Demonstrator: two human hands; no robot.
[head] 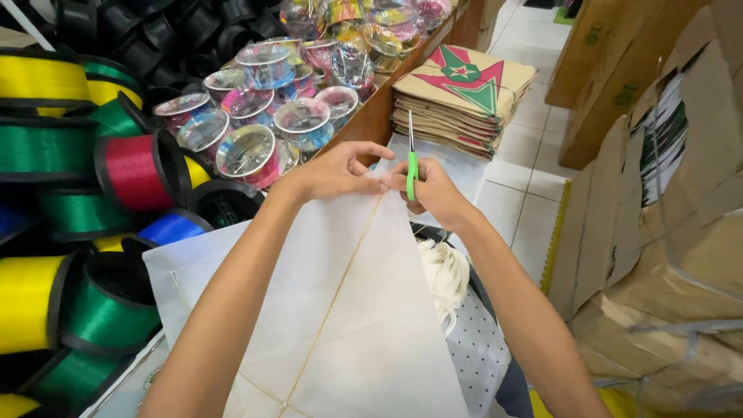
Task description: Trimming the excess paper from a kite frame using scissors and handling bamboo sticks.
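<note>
1. white paper kite fills the lower middle of the frame, its tip pinched shut in the left hand.
2. right hand is closed round green-handled scissors, blades pointing up.
3. risk imo: thin paper tears or the blade nicks those fingers, they're touching close.
4. spools piled left.

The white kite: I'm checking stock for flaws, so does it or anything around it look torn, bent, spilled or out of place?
Nothing stands out. The white kite lies flat and untorn, its thin spars straight. The left hand pinches its top corner while the right hand holds green-handled scissors there. The stack of kites sits fairly even.
</note>
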